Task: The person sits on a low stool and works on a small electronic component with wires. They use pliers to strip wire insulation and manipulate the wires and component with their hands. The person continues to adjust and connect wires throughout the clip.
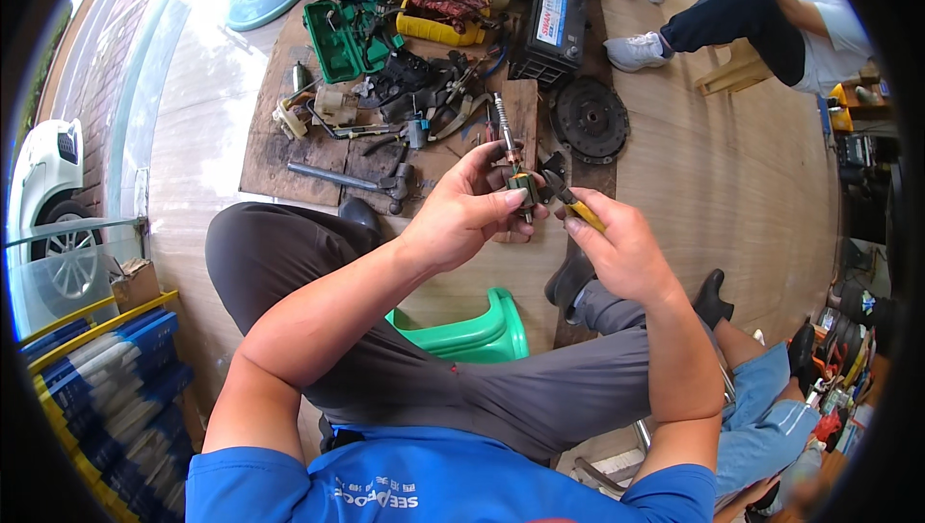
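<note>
My left hand (453,214) is closed around a motor armature (521,186), with the thumb lying along its dark core. A long grooved metal shaft rises from the armature's upper end, pointing away from me. In my right hand (624,251) is a pair of pliers (585,214) with yellow handles. Its dark jaws meet the right side of the armature, though whether they bite on anything there cannot be made out. Both hands are above the near edge of the wooden board (279,152), over my lap.
A hammer (337,176) lies on the board among several loose parts. Beyond stand a green tool case (332,51), a yellow tub (472,36) and a black battery (549,36). A dark round disc (590,118) lies right. Another person sits upper right; a green stool (472,335) is below me.
</note>
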### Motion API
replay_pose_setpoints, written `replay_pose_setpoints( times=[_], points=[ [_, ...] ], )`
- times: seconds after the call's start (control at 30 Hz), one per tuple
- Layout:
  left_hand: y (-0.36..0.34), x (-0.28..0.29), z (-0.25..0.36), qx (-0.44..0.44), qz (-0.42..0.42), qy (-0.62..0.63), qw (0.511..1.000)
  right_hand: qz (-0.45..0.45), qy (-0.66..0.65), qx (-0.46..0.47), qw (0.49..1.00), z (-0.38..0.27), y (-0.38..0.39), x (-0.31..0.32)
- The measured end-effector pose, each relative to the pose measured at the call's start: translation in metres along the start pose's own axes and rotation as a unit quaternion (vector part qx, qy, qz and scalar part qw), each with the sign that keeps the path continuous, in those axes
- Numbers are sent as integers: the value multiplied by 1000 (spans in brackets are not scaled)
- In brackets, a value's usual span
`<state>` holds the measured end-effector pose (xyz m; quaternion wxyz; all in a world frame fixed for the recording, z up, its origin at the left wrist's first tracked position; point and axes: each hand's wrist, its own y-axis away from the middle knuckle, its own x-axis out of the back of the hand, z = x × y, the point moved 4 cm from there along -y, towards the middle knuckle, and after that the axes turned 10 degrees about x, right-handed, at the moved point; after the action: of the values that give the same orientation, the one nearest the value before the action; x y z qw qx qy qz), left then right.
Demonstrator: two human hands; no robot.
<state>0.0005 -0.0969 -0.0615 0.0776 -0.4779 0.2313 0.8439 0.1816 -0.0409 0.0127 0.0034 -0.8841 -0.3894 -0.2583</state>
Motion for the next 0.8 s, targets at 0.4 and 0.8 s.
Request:
replay_pose_setpoints(
  times=[0.4, 0.8],
  points=[
    [-1, -4, -2, 11, -12, -11, 1000, -13, 35, 13, 999, 0, 2, 1],
    [0, -5, -5, 24, -10, -44, 999, -1, 78, 42, 996, -7, 1, 1]
  ],
)
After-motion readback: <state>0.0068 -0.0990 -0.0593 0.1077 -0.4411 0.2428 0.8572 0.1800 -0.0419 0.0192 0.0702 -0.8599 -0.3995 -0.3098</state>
